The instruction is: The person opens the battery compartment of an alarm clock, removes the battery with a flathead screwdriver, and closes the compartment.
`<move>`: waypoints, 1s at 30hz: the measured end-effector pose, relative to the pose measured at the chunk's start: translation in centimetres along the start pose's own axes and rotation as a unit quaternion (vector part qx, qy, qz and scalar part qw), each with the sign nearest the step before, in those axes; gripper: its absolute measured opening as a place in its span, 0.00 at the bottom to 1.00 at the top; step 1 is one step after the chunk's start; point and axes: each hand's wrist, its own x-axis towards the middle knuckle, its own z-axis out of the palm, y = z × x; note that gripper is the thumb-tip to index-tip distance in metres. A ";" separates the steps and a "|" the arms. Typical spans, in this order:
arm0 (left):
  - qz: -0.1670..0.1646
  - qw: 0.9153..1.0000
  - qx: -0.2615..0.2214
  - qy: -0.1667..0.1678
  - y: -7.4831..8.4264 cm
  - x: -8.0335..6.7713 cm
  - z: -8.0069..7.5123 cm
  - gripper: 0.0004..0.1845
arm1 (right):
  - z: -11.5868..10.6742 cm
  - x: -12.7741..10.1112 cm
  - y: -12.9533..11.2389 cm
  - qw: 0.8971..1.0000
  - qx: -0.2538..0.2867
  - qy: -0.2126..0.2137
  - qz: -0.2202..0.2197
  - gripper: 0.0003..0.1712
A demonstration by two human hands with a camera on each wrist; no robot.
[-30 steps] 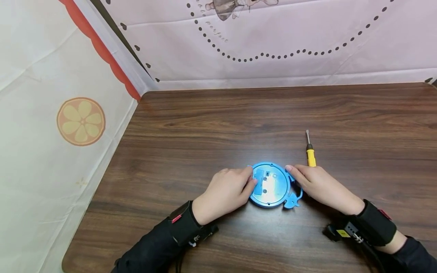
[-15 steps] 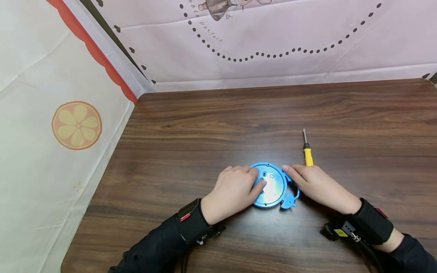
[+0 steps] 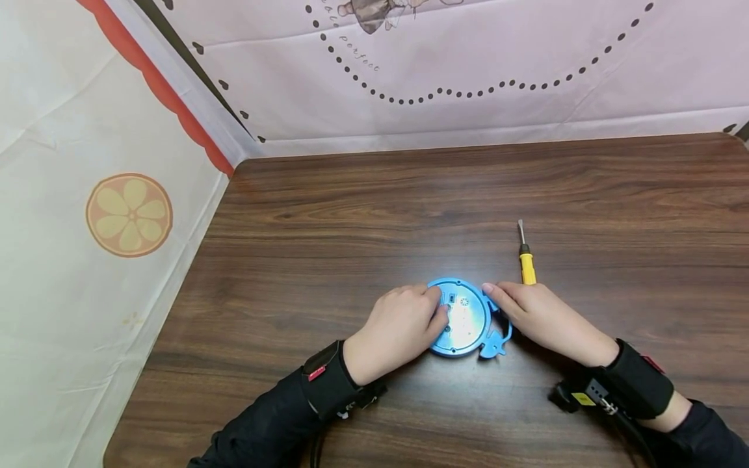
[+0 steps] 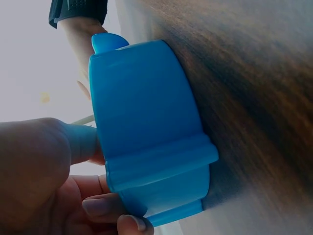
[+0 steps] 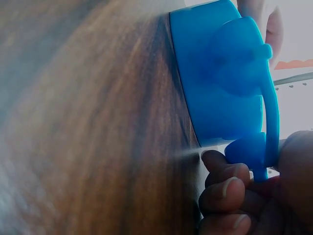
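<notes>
A blue round alarm clock (image 3: 466,320) lies with its back facing up on the wooden table, its knobs and handle toward the right. My left hand (image 3: 394,331) grips its left side, with the thumb over the back and the other fingers about the edge. That hand hides the battery cover area. In the left wrist view, the clock's smooth side wall (image 4: 146,98) shows beside the thumb and curled fingers. My right hand (image 3: 550,322) pinches the upper right knob by the handle. The right wrist view shows the handle (image 5: 272,112) and curled fingers below it.
A yellow-handled screwdriver (image 3: 527,263) lies just beyond my right hand, its metal tip pointing away. The wooden table (image 3: 351,214) meets printed cloth (image 3: 497,52) at the back and more cloth (image 3: 52,292) at the left.
My left hand has shifted right over the clock's back, covering the battery cover; its thumb reached farther across, then drew back slightly. The right hand keeps its hold. The head view has shifted slightly.
</notes>
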 end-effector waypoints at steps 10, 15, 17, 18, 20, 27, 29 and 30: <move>-0.002 1.000 0.008 0.002 0.1 0.2 0.3 0.17 | 0.1 0.0 0.1 1.000 0.002 0.002 0.001 0.27; 0.001 1.000 0.014 0.014 0.1 0.3 0.4 0.16 | 0.1 0.0 0.2 1.000 0.003 0.001 0.001 0.27; 0.004 1.000 0.016 0.019 0.1 0.3 0.5 0.16 | 0.1 0.0 0.2 1.000 0.004 0.001 0.001 0.27; 0.005 1.000 0.018 0.022 0.1 0.3 0.5 0.16 | 0.1 0.0 0.2 1.000 0.004 0.000 0.002 0.27; 0.010 0.999 0.023 0.028 0.1 0.3 0.6 0.16 | 0.1 0.0 0.2 1.000 0.004 0.000 0.002 0.28; 0.025 0.998 0.038 0.033 0.2 0.4 0.5 0.17 | 0.0 0.0 0.1 1.000 0.003 0.001 0.004 0.28; 0.021 0.999 0.032 0.028 0.2 0.3 0.4 0.16 | 0.0 0.0 0.1 1.000 0.003 0.000 0.004 0.28; 0.018 0.999 0.027 0.024 0.2 0.3 0.3 0.16 | 0.0 0.0 0.1 1.000 0.003 -0.001 0.004 0.27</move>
